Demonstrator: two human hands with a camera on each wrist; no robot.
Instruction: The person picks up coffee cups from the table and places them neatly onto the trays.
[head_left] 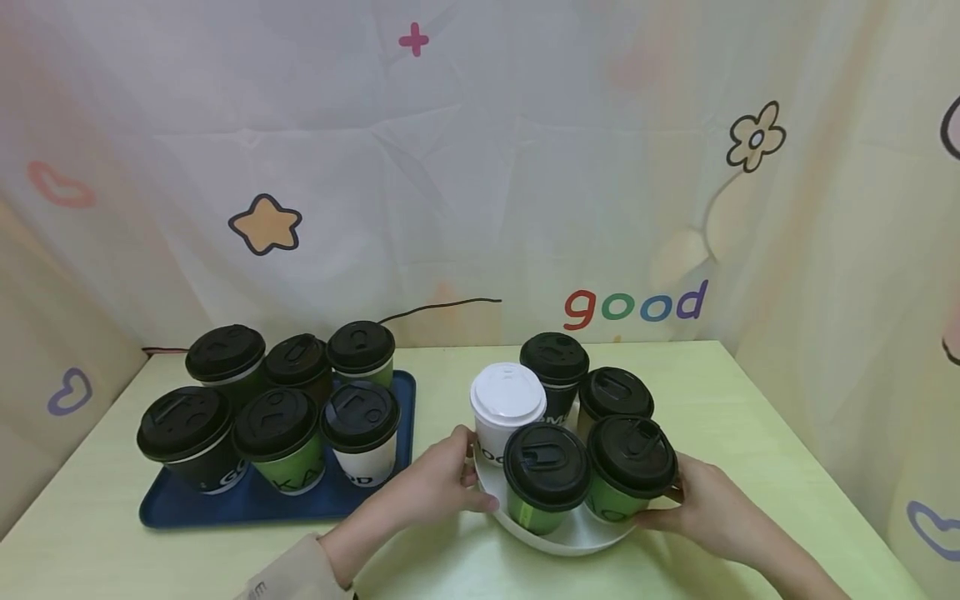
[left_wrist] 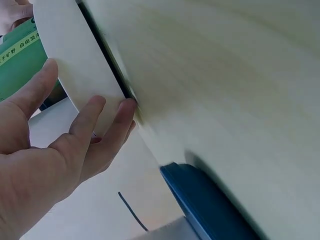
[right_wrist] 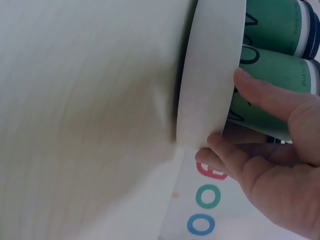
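A round white tray (head_left: 567, 546) sits right of centre in the head view, bearing several lidded paper cups. A white-lidded cup (head_left: 508, 396) stands at its left, two green cups with black lids (head_left: 546, 467) at the front, and a black cup (head_left: 555, 358) and a brown cup (head_left: 617, 393) behind. My left hand (head_left: 442, 479) grips the tray's left rim, thumb at the edge and fingers on the outer wall (left_wrist: 80, 55). On the opposite side, my right hand (head_left: 701, 504) holds the rim, its thumb beside a green cup (right_wrist: 272, 85). Whether the tray's base touches the table cannot be told.
A dark blue rectangular tray (head_left: 405, 425) stands at the left, holding several black-lidded cups in two rows. Both trays are on a pale yellow table (head_left: 750, 417). A printed curtain (head_left: 465, 183) hangs behind the table's far edge and along its sides.
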